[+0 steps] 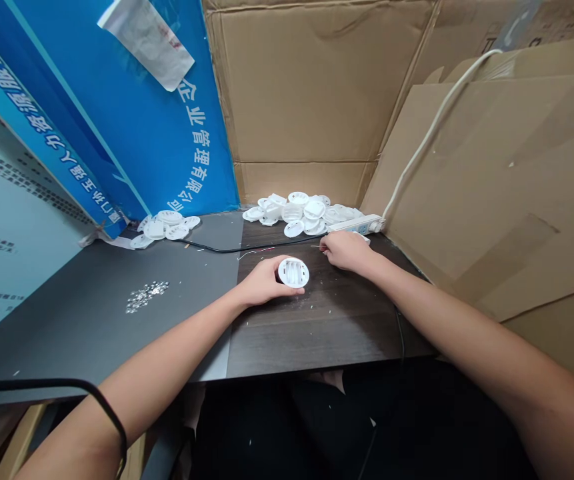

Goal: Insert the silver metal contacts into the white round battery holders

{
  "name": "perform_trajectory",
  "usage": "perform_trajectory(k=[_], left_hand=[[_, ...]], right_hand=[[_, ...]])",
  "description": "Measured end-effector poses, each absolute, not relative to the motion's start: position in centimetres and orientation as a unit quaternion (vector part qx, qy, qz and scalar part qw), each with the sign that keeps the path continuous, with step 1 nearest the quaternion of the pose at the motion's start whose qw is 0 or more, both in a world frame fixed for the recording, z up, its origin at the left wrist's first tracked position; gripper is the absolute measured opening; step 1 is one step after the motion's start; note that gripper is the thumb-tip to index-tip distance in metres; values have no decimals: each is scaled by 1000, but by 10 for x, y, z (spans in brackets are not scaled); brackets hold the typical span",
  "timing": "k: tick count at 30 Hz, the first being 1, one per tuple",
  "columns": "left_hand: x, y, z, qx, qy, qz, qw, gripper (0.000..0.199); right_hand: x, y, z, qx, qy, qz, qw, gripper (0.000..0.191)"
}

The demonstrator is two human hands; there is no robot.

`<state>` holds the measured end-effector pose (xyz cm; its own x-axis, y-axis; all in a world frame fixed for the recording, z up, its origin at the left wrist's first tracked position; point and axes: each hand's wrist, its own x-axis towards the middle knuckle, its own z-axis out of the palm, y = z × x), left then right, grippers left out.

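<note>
My left hand (263, 283) grips a round white plastic housing (294, 273) just above the dark wood-grain part of the table. The housing's ribbed, slotted face is turned up toward me. To its right and a little farther back, my right hand (347, 251) is closed in a pinch near the power strip. A thin sliver shows at its fingertips, too small to name. Thin loose wires (257, 251) lie on the table between the two hands. Behind them is a heap of white round plastic parts (293, 212).
A smaller pile of white parts (165, 227) sits at the back left. Small shiny metal pieces (147, 296) lie on the grey surface. A white power strip (355, 225), its cord rising along the cardboard (491, 180), is at the back right. A black cable (227, 251) crosses the table.
</note>
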<state>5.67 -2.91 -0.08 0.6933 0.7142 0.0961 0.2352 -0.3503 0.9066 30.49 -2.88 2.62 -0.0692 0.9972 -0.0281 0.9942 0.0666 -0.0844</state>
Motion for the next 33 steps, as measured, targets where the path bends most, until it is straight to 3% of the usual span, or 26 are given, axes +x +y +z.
perform_trajectory(k=[5, 12, 17, 27, 33], left_hand=[[56, -29, -1, 785, 298, 256, 480, 65], [56, -31, 2, 787, 291, 247, 485, 61], [57, -38, 10, 782, 282, 218, 511, 53], [58, -42, 10, 783, 281, 210, 514, 49], [60, -41, 9, 780, 292, 218, 509, 53]], right_hand=[[305, -30, 31, -633, -750, 132, 140, 39], [284, -61, 34, -535, -706, 323, 334, 31], [267, -73, 15, -491, -634, 415, 430, 50], [270, -78, 18, -489, -576, 483, 442, 45], [265, -79, 12, -503, -538, 522, 430, 57]])
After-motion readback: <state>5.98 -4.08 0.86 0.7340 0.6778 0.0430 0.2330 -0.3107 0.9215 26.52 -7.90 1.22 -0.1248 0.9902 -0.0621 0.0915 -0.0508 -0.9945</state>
